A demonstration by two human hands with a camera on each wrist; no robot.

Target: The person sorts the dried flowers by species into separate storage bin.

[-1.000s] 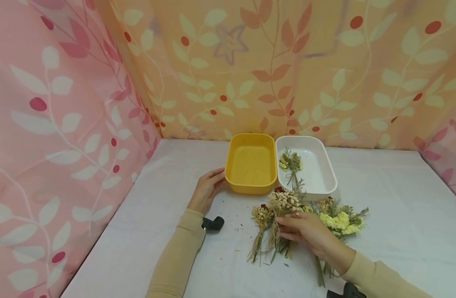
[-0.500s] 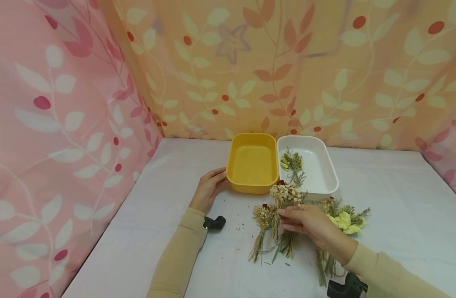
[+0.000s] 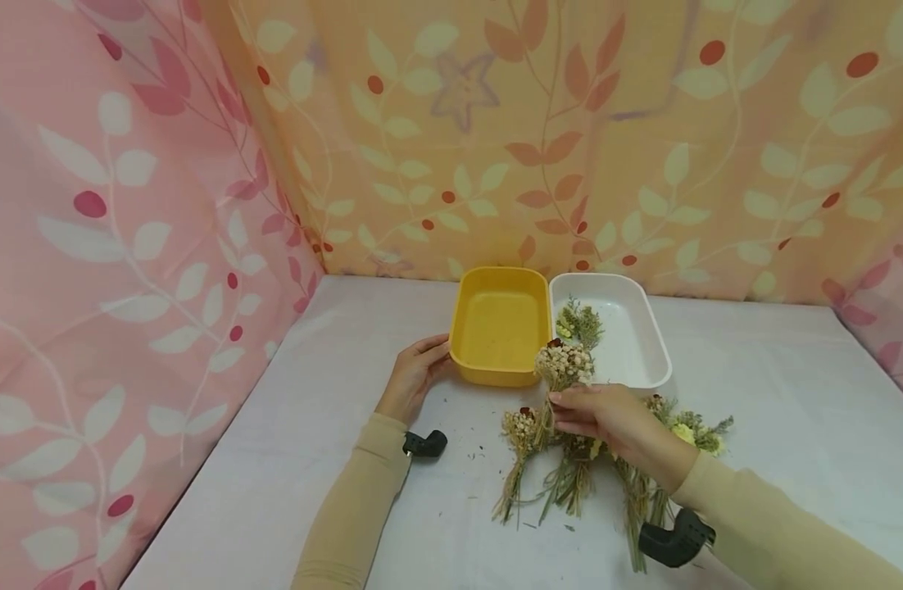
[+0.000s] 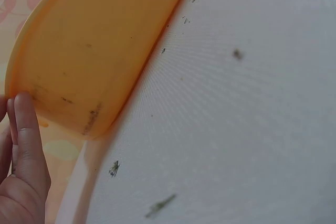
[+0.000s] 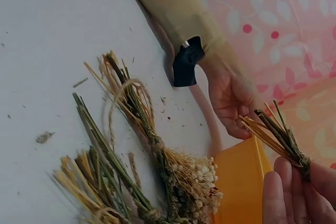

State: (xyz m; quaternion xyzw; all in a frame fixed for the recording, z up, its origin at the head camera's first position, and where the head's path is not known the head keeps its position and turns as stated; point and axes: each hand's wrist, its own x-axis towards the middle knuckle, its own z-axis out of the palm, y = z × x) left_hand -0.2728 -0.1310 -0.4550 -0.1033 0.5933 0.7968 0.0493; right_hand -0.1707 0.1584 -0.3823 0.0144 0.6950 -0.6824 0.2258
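My right hand (image 3: 617,416) pinches a small dried flower bouquet (image 3: 564,366) by its tied stems. Its cream blossoms and dark red bloom overlap the meeting edges of the two boxes in the head view. In the right wrist view, thumb and fingers close on the stem bundle (image 5: 283,137), cut ends showing. Straight fingers of my left hand (image 3: 415,377) touch the left side of the yellow box (image 3: 499,375); the left wrist view shows these fingers (image 4: 27,124) against its wall. Beside it, the white box (image 3: 632,348) contains one yellow-green bouquet (image 3: 584,322).
In front of the boxes lie several dried bouquets: a cream one (image 3: 521,430) at left, tied stems (image 3: 569,487) in the middle, and a yellow-flowered one (image 3: 691,430) partly behind the right forearm. Plant crumbs dot the white tablecloth (image 3: 274,492). A patterned curtain (image 3: 422,164) hangs behind.
My right hand has lifted the cream bouquet off the others and moved it up toward the boxes. The left hand stays at the yellow box.
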